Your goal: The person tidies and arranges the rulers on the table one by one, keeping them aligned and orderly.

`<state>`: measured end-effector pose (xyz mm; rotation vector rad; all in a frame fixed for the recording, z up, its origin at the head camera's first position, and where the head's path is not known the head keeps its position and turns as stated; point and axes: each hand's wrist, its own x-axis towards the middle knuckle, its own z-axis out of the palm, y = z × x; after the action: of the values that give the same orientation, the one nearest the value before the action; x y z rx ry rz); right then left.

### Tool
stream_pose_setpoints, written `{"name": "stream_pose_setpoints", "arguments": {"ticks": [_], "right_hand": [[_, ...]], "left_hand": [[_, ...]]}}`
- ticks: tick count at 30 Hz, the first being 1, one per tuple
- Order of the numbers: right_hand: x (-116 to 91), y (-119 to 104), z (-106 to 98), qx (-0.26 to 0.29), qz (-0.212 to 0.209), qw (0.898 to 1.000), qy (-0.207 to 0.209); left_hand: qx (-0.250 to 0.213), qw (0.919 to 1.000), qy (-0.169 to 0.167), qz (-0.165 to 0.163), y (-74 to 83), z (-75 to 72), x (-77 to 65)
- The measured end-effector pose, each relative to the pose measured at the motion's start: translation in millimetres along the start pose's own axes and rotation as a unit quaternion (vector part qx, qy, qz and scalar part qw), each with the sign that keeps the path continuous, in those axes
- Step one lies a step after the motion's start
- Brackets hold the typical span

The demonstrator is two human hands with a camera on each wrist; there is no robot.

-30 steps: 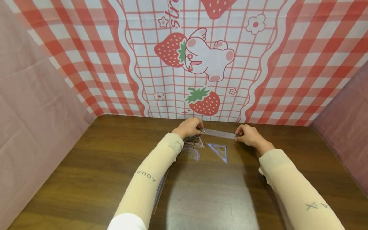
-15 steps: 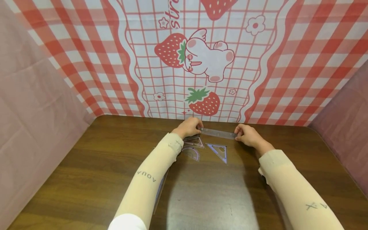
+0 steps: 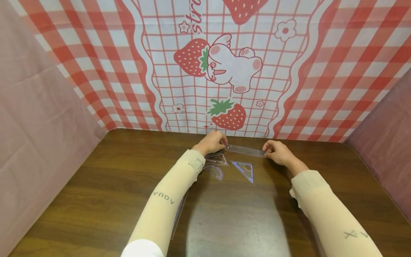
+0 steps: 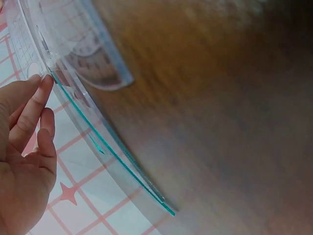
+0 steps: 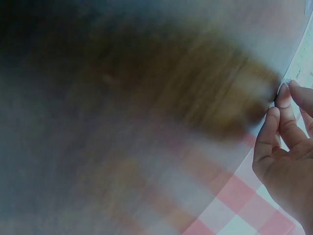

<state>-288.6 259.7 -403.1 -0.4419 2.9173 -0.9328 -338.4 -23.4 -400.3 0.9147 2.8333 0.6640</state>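
Near the far edge of the table, my left hand pinches the left end of a clear ruler. My right hand holds the ruler's other end between thumb and fingers. In the left wrist view, the left fingertips meet the ruler close to its round hole. A blue-edged set square lies in front of the ruler. To its left are a pinkish set square and a clear protractor with purple markings, both partly hidden by the left arm.
A long clear piece with a blue edge lies partly under the left forearm. A thin teal strip shows in the left wrist view. Behind the wooden table hangs a strawberry-print cloth, close beyond both hands.
Both hands keep their hold on the ruler. It has shifted very slightly towards the near side at its right end, along with the right hand. The drawing tools lie unmoved.
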Motion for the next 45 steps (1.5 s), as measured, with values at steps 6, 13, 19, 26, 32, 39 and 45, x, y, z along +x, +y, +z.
{"name": "stream_pose_setpoints", "arguments": {"ticks": [6, 13, 19, 26, 32, 39, 45], "right_hand": [[-1, 0, -1, 0.007, -0.002, 1.000, -0.002], [-3, -2, 0, 0.017, -0.009, 1.000, 0.000], [-6, -2, 0, 0.032, -0.023, 0.999, 0.005], [-8, -5, 1, 0.043, -0.030, 0.999, 0.005], [-12, -8, 0, 0.046, -0.031, 0.998, 0.005], [-17, -9, 0, 0.064, -0.034, 0.997, 0.001], [-21, -10, 0, 0.087, -0.035, 0.996, 0.001]], "left_hand": [[-0.002, 1.0000, -0.001, 0.000, 0.9, -2.2, -1.4], [-0.007, 1.0000, -0.005, -0.003, 3.0, -4.6, -4.9], [-0.014, 0.9999, -0.009, -0.004, 4.7, -6.4, -8.7], [-0.028, 0.9995, -0.010, -0.014, 3.5, -8.5, -12.1], [-0.026, 0.9995, -0.016, -0.004, 3.6, -10.7, -13.6], [-0.027, 0.9995, -0.014, 0.010, 6.1, -15.4, -16.4], [-0.018, 0.9995, -0.016, 0.022, 8.8, -19.4, -21.3]]}}
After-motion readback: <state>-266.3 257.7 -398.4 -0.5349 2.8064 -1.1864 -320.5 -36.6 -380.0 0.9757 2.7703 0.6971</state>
